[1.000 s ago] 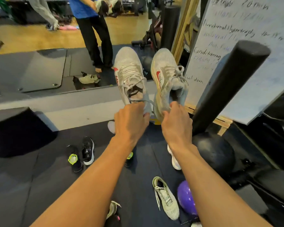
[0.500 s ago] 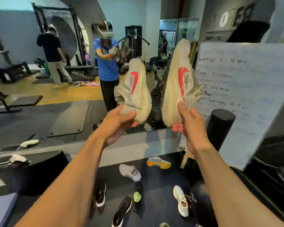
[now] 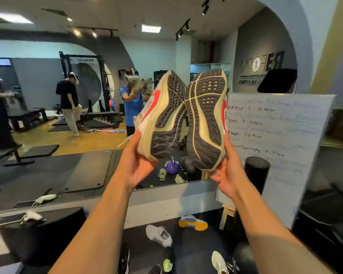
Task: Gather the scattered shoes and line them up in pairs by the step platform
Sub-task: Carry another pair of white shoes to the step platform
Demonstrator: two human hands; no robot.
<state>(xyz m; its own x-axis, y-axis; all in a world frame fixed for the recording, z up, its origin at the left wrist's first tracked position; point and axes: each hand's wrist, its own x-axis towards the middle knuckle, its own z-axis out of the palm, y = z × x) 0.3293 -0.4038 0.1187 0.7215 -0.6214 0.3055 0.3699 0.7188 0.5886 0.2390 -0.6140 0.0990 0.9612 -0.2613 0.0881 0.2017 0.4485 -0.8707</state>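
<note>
Well, both shoes were held up in front of the mirror (image 3: 48, 135), soles facing the camera; the left hand (image 3: 139, 165) had its fingers curled round the heel of the left shoe (image 3: 162, 115), the right hand (image 3: 226, 175) likewise round the right shoe (image 3: 206, 119); a grey shoe (image 3: 158, 235) and a yellow-soled shoe (image 3: 192, 222) lay on the floor (image 3: 196, 250) below, left of the whiteboard (image 3: 275, 145).

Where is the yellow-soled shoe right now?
Head view, lower centre: the yellow-soled shoe lies on the floor, right of a grey shoe and left of the whiteboard's wooden leg.
</note>
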